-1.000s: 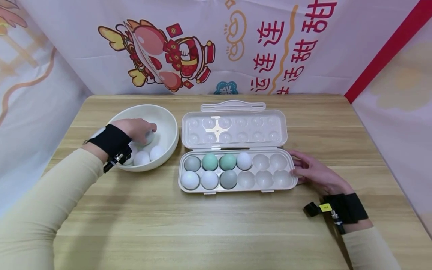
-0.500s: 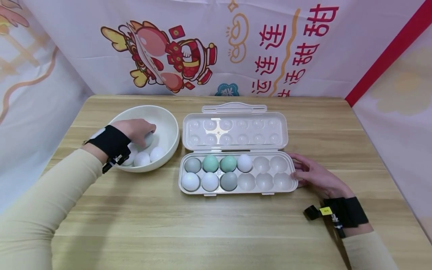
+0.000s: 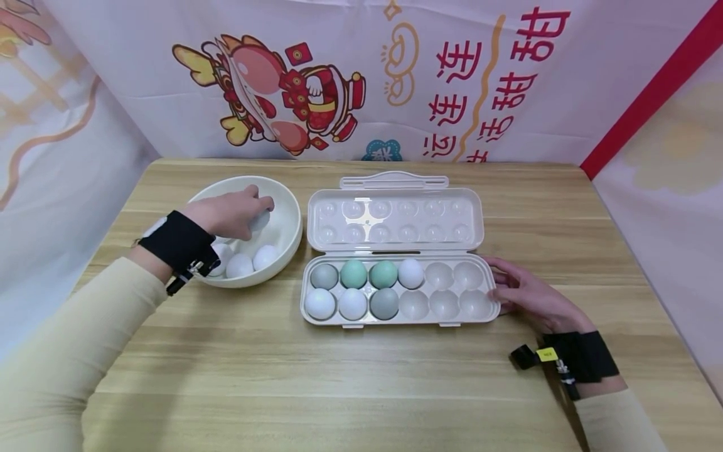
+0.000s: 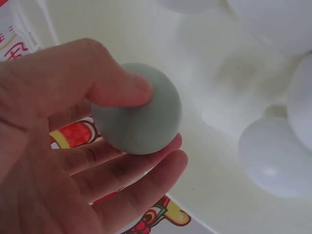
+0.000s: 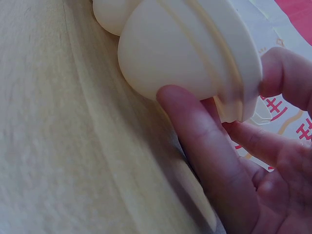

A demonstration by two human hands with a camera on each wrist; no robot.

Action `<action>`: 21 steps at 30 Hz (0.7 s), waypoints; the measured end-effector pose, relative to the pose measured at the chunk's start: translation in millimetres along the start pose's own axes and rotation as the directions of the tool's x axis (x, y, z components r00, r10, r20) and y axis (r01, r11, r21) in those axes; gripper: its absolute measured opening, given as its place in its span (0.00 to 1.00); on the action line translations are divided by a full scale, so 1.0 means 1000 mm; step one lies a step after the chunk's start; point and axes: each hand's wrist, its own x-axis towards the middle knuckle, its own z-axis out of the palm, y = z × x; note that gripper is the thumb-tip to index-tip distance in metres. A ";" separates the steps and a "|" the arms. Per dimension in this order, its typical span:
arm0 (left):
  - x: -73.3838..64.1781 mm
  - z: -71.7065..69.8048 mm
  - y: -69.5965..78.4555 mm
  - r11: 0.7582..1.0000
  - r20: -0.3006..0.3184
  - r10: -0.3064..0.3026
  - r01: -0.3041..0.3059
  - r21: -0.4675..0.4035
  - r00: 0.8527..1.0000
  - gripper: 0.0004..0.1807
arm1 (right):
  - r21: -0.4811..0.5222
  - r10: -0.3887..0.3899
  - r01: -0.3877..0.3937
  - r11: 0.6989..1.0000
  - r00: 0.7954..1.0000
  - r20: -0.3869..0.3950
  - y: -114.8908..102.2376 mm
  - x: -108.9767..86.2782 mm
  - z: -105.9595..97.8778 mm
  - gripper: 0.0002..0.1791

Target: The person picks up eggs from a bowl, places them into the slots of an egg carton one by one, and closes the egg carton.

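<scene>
Egg (image 4: 146, 122): grey-green, above the bowl (image 3: 285, 213), a little off the bowl's centre toward 1 o'clock in the head view. Held in left hand (image 3: 234, 212), thumb across one side, fingers fanned behind the other, parted only to the width of the shell. Opposed grip presumably chosen to keep a smooth, round shell from rolling out. Cannot tell whether in contact with the bowl wall.

Bowl: on the surface (image 3: 339, 389), at 9 o'clock from the carton (image 3: 443, 304), just beside but apart; likely placed for short reach by the left hand. White eggs (image 3: 240, 265) low inside, between 5 and 7 o'clock, probably kept together by the curved wall. Anything beneath the hand hidden.

Carton: laid crosswise on the surface, lid (image 3: 395, 225) folded back toward 12 o'clock, giving access from above. Seated eggs (image 3: 384, 304) from the 9 o'clock end inward, four in the far row, three in the near; one per cup, presumably to prevent knocking.

Right hand (image 3: 533, 298): at the carton's 3 o'clock end, half curled, thumb and fingers about rim and outer cup wall, no egg held; apparently for steadying.
</scene>
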 end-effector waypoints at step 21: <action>-0.004 -0.010 0.043 0.987 -0.222 0.155 -0.140 0.083 0.963 0.27 | 0.047 -0.007 0.007 0.999 1.000 0.001 0.001 -0.001 0.001 0.40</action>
